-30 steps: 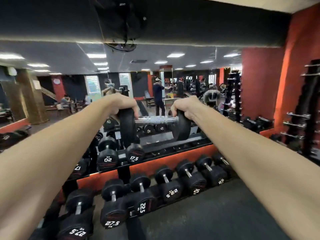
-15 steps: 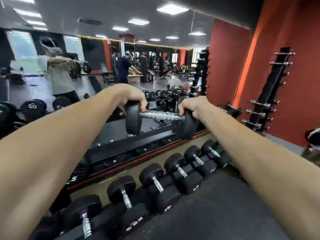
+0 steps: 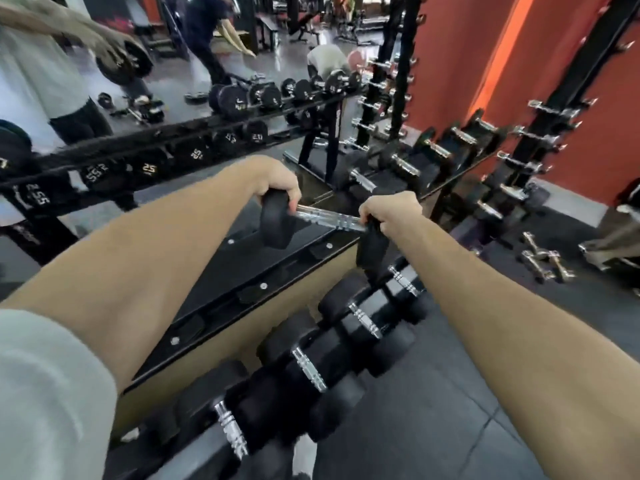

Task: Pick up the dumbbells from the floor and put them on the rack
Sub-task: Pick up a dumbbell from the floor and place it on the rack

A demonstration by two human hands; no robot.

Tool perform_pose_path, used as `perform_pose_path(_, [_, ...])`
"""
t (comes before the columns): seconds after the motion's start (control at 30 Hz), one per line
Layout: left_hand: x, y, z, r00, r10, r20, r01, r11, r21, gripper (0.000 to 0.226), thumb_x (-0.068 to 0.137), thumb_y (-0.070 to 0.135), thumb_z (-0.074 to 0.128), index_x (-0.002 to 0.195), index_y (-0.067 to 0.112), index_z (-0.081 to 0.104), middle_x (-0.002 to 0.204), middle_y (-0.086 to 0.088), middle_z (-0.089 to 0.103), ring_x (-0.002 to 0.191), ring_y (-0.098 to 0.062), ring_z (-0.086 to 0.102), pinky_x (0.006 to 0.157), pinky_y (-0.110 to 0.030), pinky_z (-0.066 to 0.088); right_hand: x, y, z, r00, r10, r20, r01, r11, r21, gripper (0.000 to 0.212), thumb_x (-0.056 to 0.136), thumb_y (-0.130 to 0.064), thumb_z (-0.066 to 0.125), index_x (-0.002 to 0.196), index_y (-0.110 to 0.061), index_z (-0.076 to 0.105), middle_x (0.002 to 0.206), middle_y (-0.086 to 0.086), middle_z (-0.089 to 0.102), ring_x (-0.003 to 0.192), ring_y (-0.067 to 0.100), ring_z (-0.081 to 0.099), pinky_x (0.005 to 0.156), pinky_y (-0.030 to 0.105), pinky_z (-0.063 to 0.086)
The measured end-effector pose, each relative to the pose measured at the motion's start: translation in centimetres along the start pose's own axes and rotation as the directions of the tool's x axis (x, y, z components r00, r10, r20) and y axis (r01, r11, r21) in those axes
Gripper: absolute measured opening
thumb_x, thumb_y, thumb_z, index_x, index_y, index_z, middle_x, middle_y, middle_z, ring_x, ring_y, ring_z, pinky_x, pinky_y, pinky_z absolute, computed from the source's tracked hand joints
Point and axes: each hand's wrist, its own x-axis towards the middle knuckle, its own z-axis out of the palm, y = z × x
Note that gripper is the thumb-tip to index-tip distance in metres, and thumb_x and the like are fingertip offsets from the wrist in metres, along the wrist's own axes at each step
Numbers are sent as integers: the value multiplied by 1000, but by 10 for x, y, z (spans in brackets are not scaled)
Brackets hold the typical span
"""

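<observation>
both grips are closed on one dumbbell: the left hand over its left head, the right hand over its right head. it has come down from chest height to just above the rack's empty top shelf, so set-down looks close.

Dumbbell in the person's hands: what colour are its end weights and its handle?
Black weights, silver ridged handle on the dumbbell; head view.

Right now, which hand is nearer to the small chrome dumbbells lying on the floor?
Right. The right hand is nearer the chrome dumbbells; the left hand grips the far end.
</observation>
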Motion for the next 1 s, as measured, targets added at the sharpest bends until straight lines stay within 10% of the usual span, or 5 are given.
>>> perform_pose_path(0.2, [121,17,-23,998,-56,18,54,996,78,11,76,-8,73,83,-7,65,81,-19,72,85,-36,71,70,-38,59,84,9,70,979,191,-68,-184,978,95,34,49,-2,82,66,-4,52,64,7,54,53,16,50,50,27,53])
perform_pose_path(0.33, [193,32,-37,998,4,-65,14,959,283,72,64,6,87,130,-3,60,122,-16,69,94,-31,70,73,-34,58,131,8,110,945,323,-55,-310,936,168,47,56,-5,82,96,-4,58,91,11,62,82,27,64,54,25,47])
perform_pose_path(0.53, [291,32,-57,999,23,-31,-8,909,418,100,62,12,90,151,6,43,138,-9,61,114,-28,66,87,-33,59,181,2,172,901,430,-64,-407,886,225,59,69,-2,77,123,-2,53,119,15,62,91,27,55,74,32,57])
perform_pose_path(0.8, [345,18,-46,986,169,-12,-140,852,504,52,49,21,82,97,13,64,93,-5,64,72,-25,56,47,-22,38,214,14,200,861,494,-116,-476,866,154,67,59,-11,79,122,3,56,109,15,64,99,34,66,85,46,62])
perform_pose_path(1.0, [353,17,-43,977,214,-13,-186,876,444,68,44,22,76,109,19,58,97,-7,57,80,-28,53,47,-21,34,215,15,195,889,447,-93,-430,888,160,66,55,-11,78,116,3,57,103,13,64,94,32,64,82,45,62])
